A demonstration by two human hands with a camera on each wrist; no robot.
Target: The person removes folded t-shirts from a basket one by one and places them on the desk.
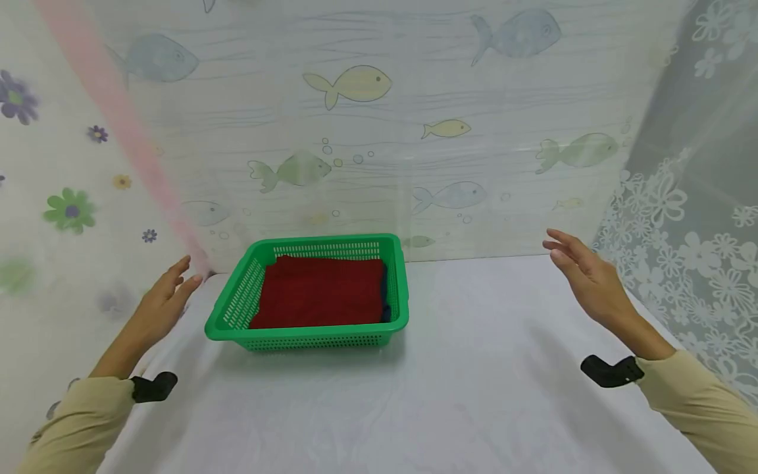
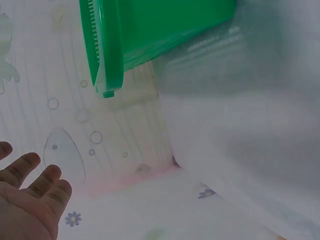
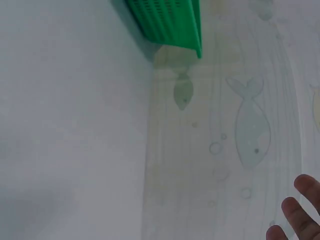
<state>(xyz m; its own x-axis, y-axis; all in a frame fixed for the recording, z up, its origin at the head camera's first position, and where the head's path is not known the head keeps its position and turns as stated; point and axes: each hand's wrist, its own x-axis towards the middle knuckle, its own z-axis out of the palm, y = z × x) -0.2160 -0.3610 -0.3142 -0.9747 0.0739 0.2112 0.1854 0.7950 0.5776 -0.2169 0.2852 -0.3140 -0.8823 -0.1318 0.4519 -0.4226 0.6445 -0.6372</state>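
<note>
A green plastic basket [image 1: 308, 334] with slotted sides stands on the white table, left of the middle in the head view. Inside it lies a folded dark red cloth [image 1: 322, 289], with a strip of dark blue cloth [image 1: 386, 296] showing along its right side. My left hand [image 1: 161, 299] is raised to the left of the basket, fingers relaxed and holding nothing. Far to the basket's right, my right hand [image 1: 589, 280] hovers above the table, its fingers loosely extended. Both wrist views show part of the basket, apart from the fingers.
The white-covered table [image 1: 462, 368] runs back to a curtain [image 1: 367, 145] printed with fish. A flowered curtain [image 1: 71, 263] hangs close on the left, and a grey one with white flowers [image 1: 699, 217] on the right. Each sleeve cuff carries a black camera mount [image 1: 611, 372].
</note>
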